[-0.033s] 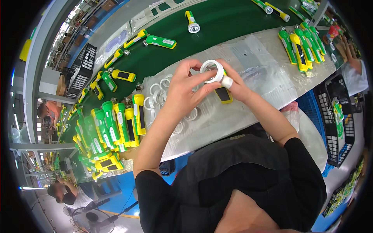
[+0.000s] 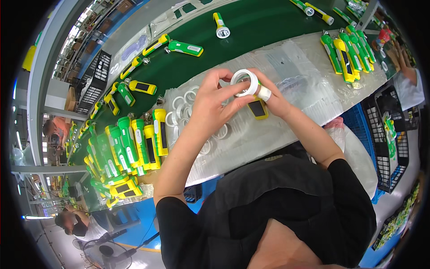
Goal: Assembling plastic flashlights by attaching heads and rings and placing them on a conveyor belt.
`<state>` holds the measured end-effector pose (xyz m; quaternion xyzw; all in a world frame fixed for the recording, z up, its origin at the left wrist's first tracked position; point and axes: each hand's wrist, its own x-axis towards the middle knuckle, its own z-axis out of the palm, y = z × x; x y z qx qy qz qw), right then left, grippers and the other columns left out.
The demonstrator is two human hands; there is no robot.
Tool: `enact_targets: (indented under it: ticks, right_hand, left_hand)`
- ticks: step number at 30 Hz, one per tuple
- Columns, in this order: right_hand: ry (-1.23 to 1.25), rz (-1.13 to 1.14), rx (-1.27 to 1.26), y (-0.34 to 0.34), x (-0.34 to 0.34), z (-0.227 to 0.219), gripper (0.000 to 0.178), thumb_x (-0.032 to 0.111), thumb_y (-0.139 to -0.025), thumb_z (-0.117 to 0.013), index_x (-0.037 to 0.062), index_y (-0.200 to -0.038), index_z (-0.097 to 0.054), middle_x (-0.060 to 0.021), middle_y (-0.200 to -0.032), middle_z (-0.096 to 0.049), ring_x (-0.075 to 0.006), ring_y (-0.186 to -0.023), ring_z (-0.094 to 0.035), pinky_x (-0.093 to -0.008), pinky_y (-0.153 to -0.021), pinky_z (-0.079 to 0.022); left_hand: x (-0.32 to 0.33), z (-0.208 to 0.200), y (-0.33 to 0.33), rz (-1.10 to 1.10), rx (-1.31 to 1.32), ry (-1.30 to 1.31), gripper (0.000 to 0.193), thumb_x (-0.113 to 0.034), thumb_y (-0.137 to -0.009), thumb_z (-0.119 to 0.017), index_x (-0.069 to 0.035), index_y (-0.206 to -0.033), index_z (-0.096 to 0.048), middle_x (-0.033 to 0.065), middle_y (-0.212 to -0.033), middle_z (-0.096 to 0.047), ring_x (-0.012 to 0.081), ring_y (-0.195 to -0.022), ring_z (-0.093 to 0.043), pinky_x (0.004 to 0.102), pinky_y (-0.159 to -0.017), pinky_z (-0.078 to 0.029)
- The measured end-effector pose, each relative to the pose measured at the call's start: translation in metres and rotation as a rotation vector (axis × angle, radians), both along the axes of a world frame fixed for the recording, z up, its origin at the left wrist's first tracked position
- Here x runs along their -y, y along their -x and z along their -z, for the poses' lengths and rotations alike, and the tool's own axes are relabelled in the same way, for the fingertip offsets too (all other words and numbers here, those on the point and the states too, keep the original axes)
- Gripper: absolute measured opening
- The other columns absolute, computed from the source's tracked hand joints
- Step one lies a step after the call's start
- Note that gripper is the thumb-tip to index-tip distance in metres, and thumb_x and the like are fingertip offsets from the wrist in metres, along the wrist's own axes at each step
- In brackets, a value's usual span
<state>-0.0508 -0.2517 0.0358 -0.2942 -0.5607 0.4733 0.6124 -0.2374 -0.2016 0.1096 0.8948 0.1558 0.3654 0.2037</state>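
A white ring (image 2: 254, 83) sits at the head end of a yellow and green flashlight (image 2: 258, 109) with a dark panel on its side. My left hand (image 2: 216, 99) closes on the ring, its thumb below and a finger reaching across the opening. On the other side, my right hand (image 2: 275, 101) grips the flashlight; a white band wraps its thumb. Both hands are above the plastic-covered table (image 2: 251, 139). Several loose white rings (image 2: 178, 102) lie by my left forearm. My fingers partly hide the flashlight's head.
Many green and yellow flashlights (image 2: 130, 143) stand grouped at the left, and another group (image 2: 347, 54) is at the right. More lie on the green belt (image 2: 188, 67) beyond. Black crates (image 2: 95, 83) stand to the left. Co-workers are at both sides; a fan (image 2: 107, 251) is lower left.
My right thumb with the white band has shifted slightly to the right along the flashlight. My left hand and the ring have hardly moved.
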Motion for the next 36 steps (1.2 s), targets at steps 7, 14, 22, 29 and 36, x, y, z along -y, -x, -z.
enact_targets:
  ticks: [7,14,22,29,36]
  right_hand:
    - [-0.287,0.209,0.597,-0.039,0.012,-0.035,0.058,0.025,-0.077,-0.079,0.0042,-0.127,-0.057,-0.0116,-0.12,-0.059,-0.0268,-0.11,-0.058,-0.0358,-0.092,-0.047]
    - [-0.274,0.035,1.16,-0.061,0.022,-0.119,0.039,0.013,-0.07,-0.076,0.0021,-0.103,-0.06,-0.0104,-0.09,-0.057,-0.0293,-0.082,-0.058,-0.0372,-0.068,-0.047]
    - [-0.034,-0.235,1.436,-0.06,0.01,-0.146,0.03,0.004,-0.068,-0.068,0.0007,-0.096,-0.058,-0.0125,-0.091,-0.058,-0.0287,-0.08,-0.058,-0.0383,-0.067,-0.047]
    - [-0.041,-0.074,1.411,-0.06,0.02,-0.141,0.031,0.009,-0.068,-0.073,-0.002,-0.092,-0.057,-0.014,-0.078,-0.059,-0.0271,-0.071,-0.059,-0.0365,-0.06,-0.046]
    - [0.333,0.343,1.395,-0.04,0.027,-0.125,0.038,0.021,-0.069,-0.077,-0.003,-0.088,-0.055,-0.0144,-0.068,-0.056,-0.0261,-0.062,-0.054,-0.0385,-0.057,-0.044]
  left_hand:
    - [0.003,-0.003,-0.008,0.034,-0.067,-0.026,0.037,-0.022,-0.072,-0.081,-0.013,-0.107,-0.072,0.0072,-0.105,-0.057,0.0227,-0.094,-0.056,0.0331,-0.072,-0.046]
    - [0.022,0.011,-0.035,0.038,-0.004,0.012,0.045,-0.019,-0.07,-0.082,-0.013,-0.11,-0.062,0.0122,-0.109,-0.062,0.032,-0.099,-0.061,0.0408,-0.079,-0.051]
    - [0.026,0.019,-0.05,0.055,0.005,0.195,0.035,-0.012,-0.074,-0.08,-0.006,-0.103,-0.061,0.0083,-0.105,-0.069,0.026,-0.096,-0.066,0.035,-0.08,-0.052]
    - [0.019,0.033,-0.059,0.161,0.115,0.12,0.034,-0.015,-0.071,-0.08,-0.011,-0.099,-0.061,0.0084,-0.091,-0.065,0.0303,-0.085,-0.063,0.0405,-0.071,-0.05]
    - [0.014,0.032,-0.065,0.072,0.074,0.125,0.035,-0.018,-0.069,-0.081,-0.013,-0.099,-0.063,0.0068,-0.083,-0.063,0.0275,-0.08,-0.062,0.0389,-0.069,-0.05]
